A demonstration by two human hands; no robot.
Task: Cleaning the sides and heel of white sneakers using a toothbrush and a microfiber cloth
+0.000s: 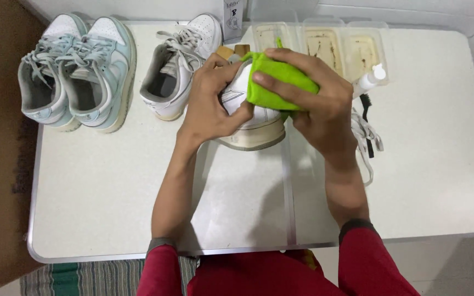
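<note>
A white sneaker [256, 129] is held up over the middle of the white table [111, 186], sole edge toward me. My left hand [210, 101] grips its left side. My right hand [316, 98] presses a bright green cloth [272, 82] against the sneaker's side. The sneaker has no laces in it; loose white laces [367, 137] lie on the table just right of my right hand.
A matching white sneaker [179, 66] stands left of my hands. A pair of pale blue and white sneakers [78, 71] sits at the far left. Behind are clear plastic trays [325, 44], a small white bottle [371, 79], a black brush [366, 107] and a small box [232, 16].
</note>
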